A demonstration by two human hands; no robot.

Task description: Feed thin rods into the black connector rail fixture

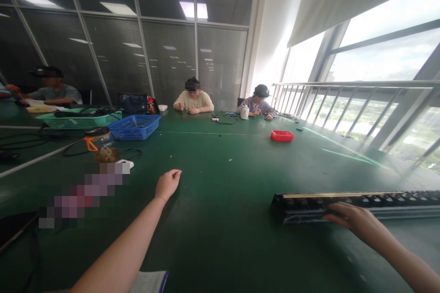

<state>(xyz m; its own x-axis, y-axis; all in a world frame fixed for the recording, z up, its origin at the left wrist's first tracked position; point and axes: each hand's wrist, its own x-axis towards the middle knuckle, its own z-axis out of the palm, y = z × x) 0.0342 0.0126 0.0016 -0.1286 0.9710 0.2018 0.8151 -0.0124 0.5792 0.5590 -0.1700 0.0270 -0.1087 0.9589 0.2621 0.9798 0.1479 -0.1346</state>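
Note:
My left hand is held over the green table, its thumb and fingertips pinched together. Whatever may be between those fingertips is too small to make out. On the right lies a long black rail with a row of dark, partly shiny pieces along it and a thin gold-coloured strip on its far edge. My right hand grips the rail near its left end, fingers over the top and thumb at the near side. The rail's right end runs out of view.
A blue basket, a green basket and a jar with an orange strap stand at the left. Farther back is a red tray. Several people sit across the table. A booklet corner shows below.

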